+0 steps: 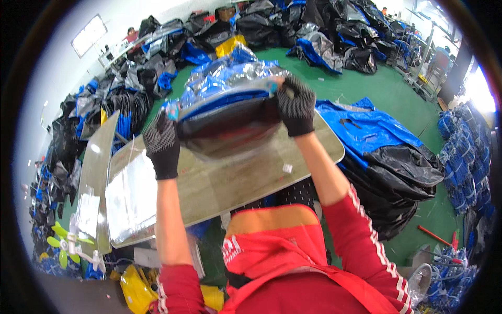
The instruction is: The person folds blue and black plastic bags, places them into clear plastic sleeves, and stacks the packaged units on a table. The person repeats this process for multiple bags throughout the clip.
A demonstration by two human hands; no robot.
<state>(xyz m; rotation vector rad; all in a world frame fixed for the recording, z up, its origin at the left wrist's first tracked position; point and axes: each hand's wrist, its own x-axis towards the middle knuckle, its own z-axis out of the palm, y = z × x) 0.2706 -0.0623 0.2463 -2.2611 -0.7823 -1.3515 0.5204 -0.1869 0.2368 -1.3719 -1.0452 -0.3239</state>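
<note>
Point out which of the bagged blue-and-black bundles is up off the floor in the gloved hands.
The clear-bagged bundle over the metal table, gripped by left hand and right hand; the others lie heaped on the floor.

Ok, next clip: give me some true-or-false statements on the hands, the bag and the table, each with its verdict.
1. Both hands wear dark dotted gloves. True: left hand, right hand.
2. The bagged black and blue item lies flat on the floor. False: both hands hold it up above the table.
3. The floor is green. True.
4. Only the right hand grips the bagged item. False: each hand grips one end.
5. The sleeves are yellow. False: they are red.
</note>
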